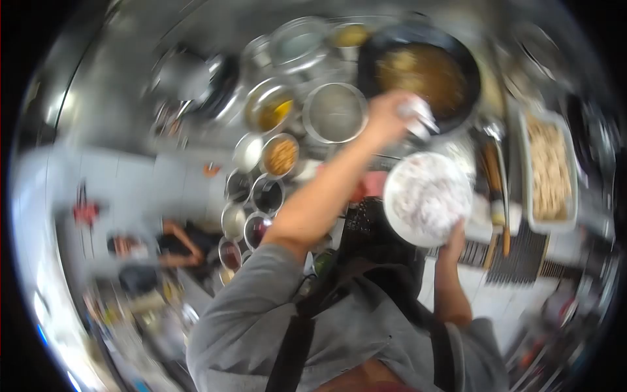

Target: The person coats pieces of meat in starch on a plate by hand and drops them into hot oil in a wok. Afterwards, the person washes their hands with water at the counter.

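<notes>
My left hand (392,114) reaches across to the near rim of a dark wok (473,78), its fingers closed around a white, blurred thing (418,117) whose kind I cannot make out. Brown liquid (437,75) with a paler patch lies in the wok. Nearer my body, my right hand (452,240) grips the lower right edge of a white bowl (392,202). White, powdery-looking pieces (431,196) fill that bowl, blurred by motion. The bowl is just below the wok and apart from it.
Left of the wok stand a metal pot (336,112), a bowl with yellow contents (269,114), a bowl of brown pieces (281,155) and several small containers. On the right are a ladle (501,163) and a tray of pale pieces (548,170). Another person (183,247) is farther left.
</notes>
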`<state>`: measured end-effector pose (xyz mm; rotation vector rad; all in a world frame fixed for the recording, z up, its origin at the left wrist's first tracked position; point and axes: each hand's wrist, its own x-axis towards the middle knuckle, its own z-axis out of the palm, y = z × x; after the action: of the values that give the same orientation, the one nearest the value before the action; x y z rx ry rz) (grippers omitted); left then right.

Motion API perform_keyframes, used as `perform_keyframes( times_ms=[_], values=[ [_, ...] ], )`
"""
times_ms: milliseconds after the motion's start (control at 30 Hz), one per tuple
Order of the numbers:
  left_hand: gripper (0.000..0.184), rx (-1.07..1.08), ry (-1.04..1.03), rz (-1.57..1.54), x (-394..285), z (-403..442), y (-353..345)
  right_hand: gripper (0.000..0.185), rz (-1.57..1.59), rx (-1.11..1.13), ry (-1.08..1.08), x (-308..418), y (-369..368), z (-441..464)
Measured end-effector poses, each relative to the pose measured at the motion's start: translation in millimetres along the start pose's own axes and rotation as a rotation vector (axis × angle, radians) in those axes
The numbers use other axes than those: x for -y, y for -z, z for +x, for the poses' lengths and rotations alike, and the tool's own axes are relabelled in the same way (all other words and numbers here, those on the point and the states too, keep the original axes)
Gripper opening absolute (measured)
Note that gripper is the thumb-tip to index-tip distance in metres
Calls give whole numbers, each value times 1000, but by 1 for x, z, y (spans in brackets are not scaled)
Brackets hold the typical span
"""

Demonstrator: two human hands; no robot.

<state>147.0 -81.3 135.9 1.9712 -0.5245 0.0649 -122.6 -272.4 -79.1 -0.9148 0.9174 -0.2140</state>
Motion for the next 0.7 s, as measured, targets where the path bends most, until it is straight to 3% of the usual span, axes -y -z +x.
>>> perform_keyframes(
  times_ms=[133,200,233,300,467,567,700],
  values=[
    [33,3,38,121,44,72,9,55,39,-135,-47,5,-7,-7],
    [35,28,77,193,95,101,3,53,-115,-62,27,-5,-4,0],
    [36,33,128,408,111,111,0,53,-102,-80,25,0,-8,-4],
    [37,48,144,547,145,124,-7,53,-46,-31,-12,16,-14,-14],
    [38,35,229,681,188,149,-21,53,-68,-45,-12,15,-13,-12],
    [41,41,275,807,194,187,-20,53,-94,-23,-40,25,-13,-15],
    [51,47,179,1010,170,244,-7,52,-109,-74,-13,9,-9,-7]
  ],
)
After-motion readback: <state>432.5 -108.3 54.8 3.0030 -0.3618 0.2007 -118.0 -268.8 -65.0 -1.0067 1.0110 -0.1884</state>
